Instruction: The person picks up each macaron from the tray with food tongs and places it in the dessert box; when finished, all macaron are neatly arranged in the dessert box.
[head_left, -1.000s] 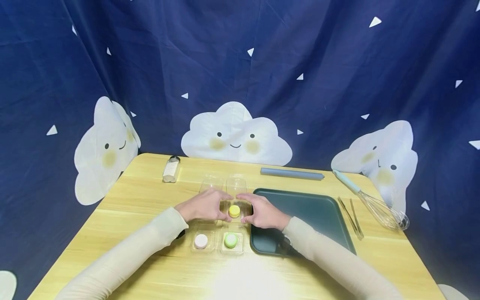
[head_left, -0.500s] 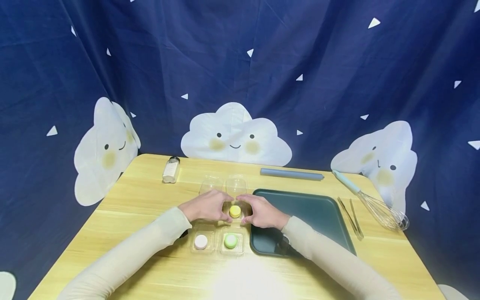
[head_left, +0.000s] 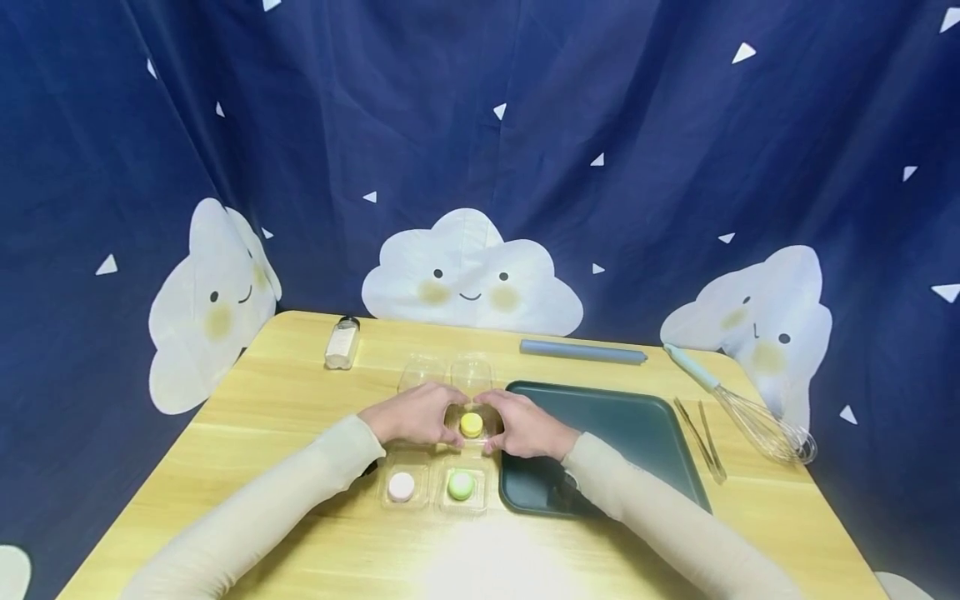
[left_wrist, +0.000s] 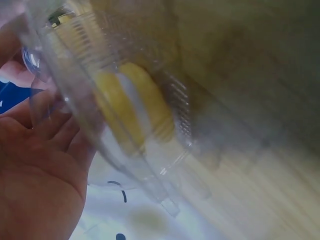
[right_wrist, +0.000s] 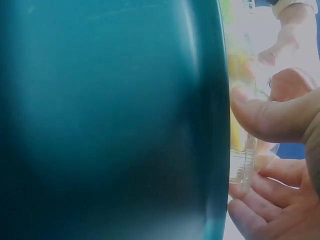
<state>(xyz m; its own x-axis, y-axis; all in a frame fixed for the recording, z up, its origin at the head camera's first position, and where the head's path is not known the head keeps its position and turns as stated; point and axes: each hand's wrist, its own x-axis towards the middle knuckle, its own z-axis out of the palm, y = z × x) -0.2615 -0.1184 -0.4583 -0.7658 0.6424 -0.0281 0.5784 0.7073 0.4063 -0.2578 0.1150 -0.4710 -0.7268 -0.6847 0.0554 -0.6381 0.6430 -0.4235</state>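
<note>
A yellow macaron [head_left: 472, 425] sits in a clear plastic box [left_wrist: 172, 95] between my hands; in the left wrist view its cream band shows through the plastic. My left hand [head_left: 422, 414] grips the box's left side, thumb at the front and fingers toward the back. On the opposite side my right hand [head_left: 528, 425] holds it likewise, its thumb [right_wrist: 270, 117] at the near edge in the right wrist view. Closer to me, a pink macaron [head_left: 401, 487] and a green macaron [head_left: 461, 484] lie in clear boxes of their own. Behind the hands stand transparent lids [head_left: 472, 371].
A dark green tray [head_left: 600, 442] lies directly right of the boxes, under the right wrist. Tongs [head_left: 701, 442] and a whisk [head_left: 750, 412] are farther right. At the back are a grey-blue rod [head_left: 583, 351] and a jar with a black cap [head_left: 342, 343].
My left hand has shifted slightly right along with the yellow macaron's box. The right hand stays nearly in place, and the head view has tilted a little.
</note>
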